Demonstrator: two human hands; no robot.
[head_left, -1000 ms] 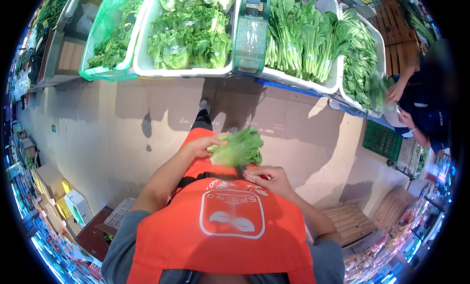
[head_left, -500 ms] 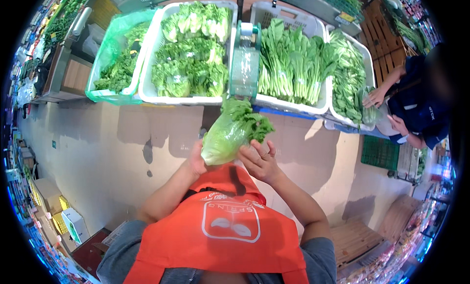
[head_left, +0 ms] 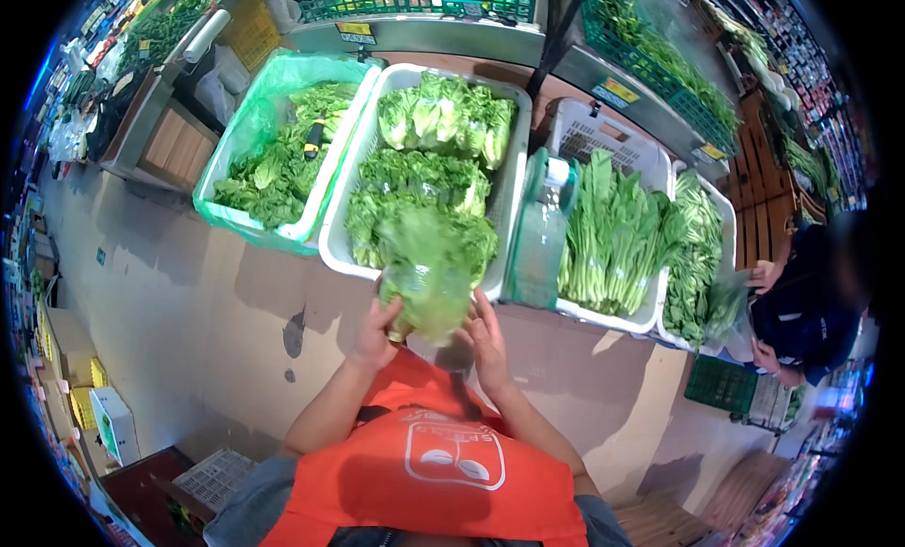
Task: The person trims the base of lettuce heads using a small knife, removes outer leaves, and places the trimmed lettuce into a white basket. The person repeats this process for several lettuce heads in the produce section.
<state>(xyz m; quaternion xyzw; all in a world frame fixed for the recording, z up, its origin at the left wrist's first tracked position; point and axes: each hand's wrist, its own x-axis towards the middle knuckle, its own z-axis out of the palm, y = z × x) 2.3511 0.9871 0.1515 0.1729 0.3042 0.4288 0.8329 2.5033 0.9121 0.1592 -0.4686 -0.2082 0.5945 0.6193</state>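
Note:
A head of green leafy lettuce (head_left: 429, 288), smeared by motion, is held up between my two hands. My left hand (head_left: 379, 332) grips its left side near the base, thumb toward me. My right hand (head_left: 486, 344) has its fingers up along the lettuce's right side, steadying it. Just beyond, a white crate (head_left: 332, 255) holds rows of similar lettuce, and the held head overlaps its near edge in view. A tape dispenser (head_left: 539, 231), greenish and see-through with a white knob, stands right of this crate.
To the left, a crate lined with green plastic (head_left: 209, 203) holds loose greens and a yellow-black tool (head_left: 314, 140). On the right are crates of leafy stalks (head_left: 613, 236) and more greens (head_left: 696, 255). A co-worker (head_left: 801, 302) in dark clothing handles bagged greens at far right.
My view has swung left and forward, so the crates sit lower and farther right. The lettuce has tipped more upright and moved toward the lettuce crate, still between both hands.

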